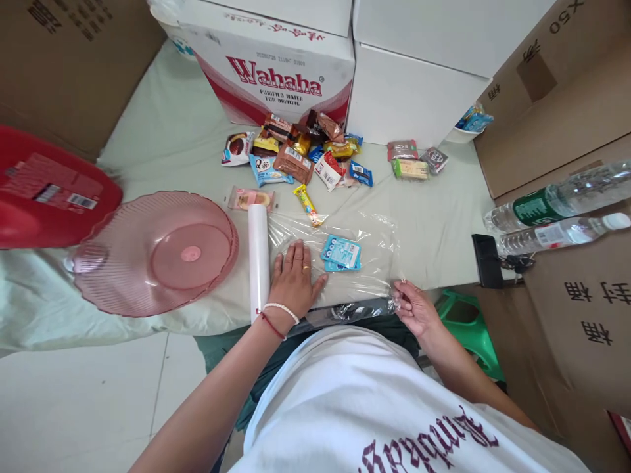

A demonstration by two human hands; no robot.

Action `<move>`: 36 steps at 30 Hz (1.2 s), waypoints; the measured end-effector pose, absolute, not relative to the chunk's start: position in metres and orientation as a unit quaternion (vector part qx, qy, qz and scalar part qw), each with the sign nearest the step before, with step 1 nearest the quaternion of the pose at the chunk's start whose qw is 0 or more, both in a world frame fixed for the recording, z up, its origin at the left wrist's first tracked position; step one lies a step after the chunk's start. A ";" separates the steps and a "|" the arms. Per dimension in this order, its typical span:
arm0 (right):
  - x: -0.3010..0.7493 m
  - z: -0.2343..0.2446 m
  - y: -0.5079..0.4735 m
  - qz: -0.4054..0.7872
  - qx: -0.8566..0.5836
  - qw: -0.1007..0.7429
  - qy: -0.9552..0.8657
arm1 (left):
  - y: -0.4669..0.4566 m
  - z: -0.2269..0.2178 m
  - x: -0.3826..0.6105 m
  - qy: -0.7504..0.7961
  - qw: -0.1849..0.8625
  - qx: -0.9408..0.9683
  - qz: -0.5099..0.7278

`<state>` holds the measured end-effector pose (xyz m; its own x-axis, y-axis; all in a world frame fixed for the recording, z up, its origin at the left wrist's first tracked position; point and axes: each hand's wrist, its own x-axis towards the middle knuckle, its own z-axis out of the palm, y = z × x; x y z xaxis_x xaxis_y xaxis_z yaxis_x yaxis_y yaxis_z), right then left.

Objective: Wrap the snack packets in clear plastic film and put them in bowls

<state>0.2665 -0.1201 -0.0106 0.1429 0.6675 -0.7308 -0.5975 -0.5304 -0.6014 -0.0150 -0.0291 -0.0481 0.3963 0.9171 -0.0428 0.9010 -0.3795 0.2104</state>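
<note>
A sheet of clear plastic wrap (374,230) is drawn out to the right from a white roll (259,256) on the cloth-covered table. My left hand (293,279) lies flat on the film beside the roll, fingers stretched out. At the sheet's near right corner, my right hand (413,305) pinches the edge of the film. Two overlapping light-blue packets (342,253) lie at the middle of the film; whether they are on or under it, I cannot tell. A yellow snack stick (307,205) touches the film's far edge, near a pink snack packet (251,198).
Several wrapped snacks (296,157) are heaped before a Wahaha carton (276,72), with a few more (411,161) to the right. A pink ribbed bowl (118,263) and red container (49,187) stand left. Plastic bottles (539,207) and a black case (487,261) lie right.
</note>
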 end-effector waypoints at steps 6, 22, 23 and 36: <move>0.284 -0.006 -0.127 0.682 -0.574 0.451 -0.050 | -0.029 -0.051 -0.017 0.545 0.098 0.831 0.049; 0.338 0.019 -0.104 0.259 -0.811 0.174 -0.495 | -0.028 -0.049 -0.018 0.547 0.116 0.827 0.057; 0.335 0.028 -0.092 0.200 -0.810 0.179 -0.521 | -0.028 -0.048 -0.017 0.547 0.112 0.828 0.052; 0.185 0.015 0.004 0.195 -0.605 -0.061 -0.770 | -0.032 -0.047 -0.013 0.545 0.098 0.832 0.035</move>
